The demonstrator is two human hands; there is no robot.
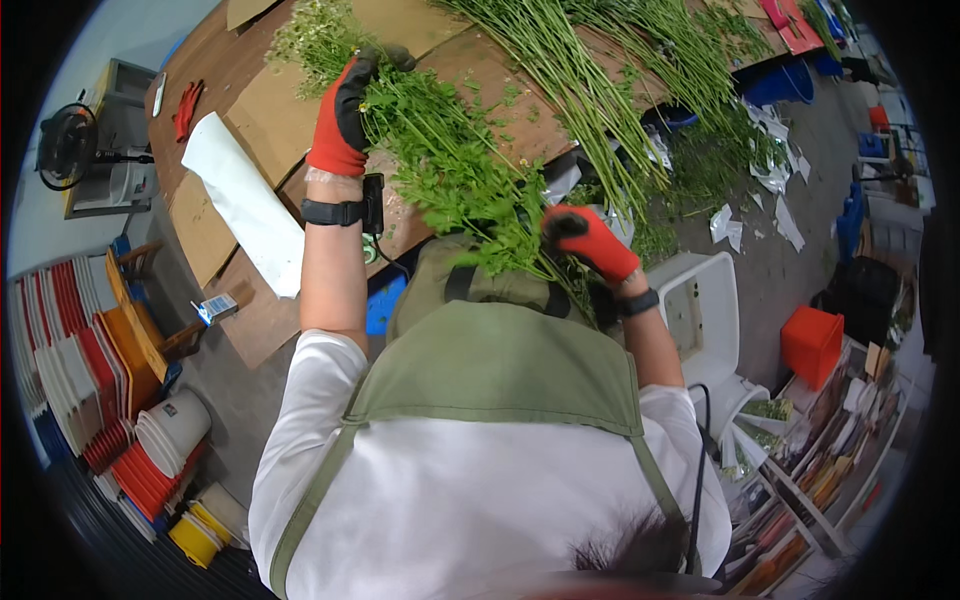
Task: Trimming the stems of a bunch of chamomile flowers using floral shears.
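Observation:
My left hand (351,112), in a red and black work glove, grips a leafy bunch of flower stems (450,161) just below the heads. Small pale daisy-like flowers (315,37) fan out past it. From there the bunch slants down across the table edge towards my lap. My right hand (589,236), gloved the same way, is closed around the stems near their lower end; its fingertips are partly hidden. Leafy ends hang below it, in front of my green apron (495,360). To the right lie long bare green stems (577,97), their cut ends jutting over the table edge.
A rolled white sheet (244,202) and a red glove (187,111) lie on the brown table (172,150). Plant waste (697,172) and torn wrapping (772,172) litter the floor at right. A white bin (705,315) stands by my right elbow. Stacked buckets (172,427) stand at left.

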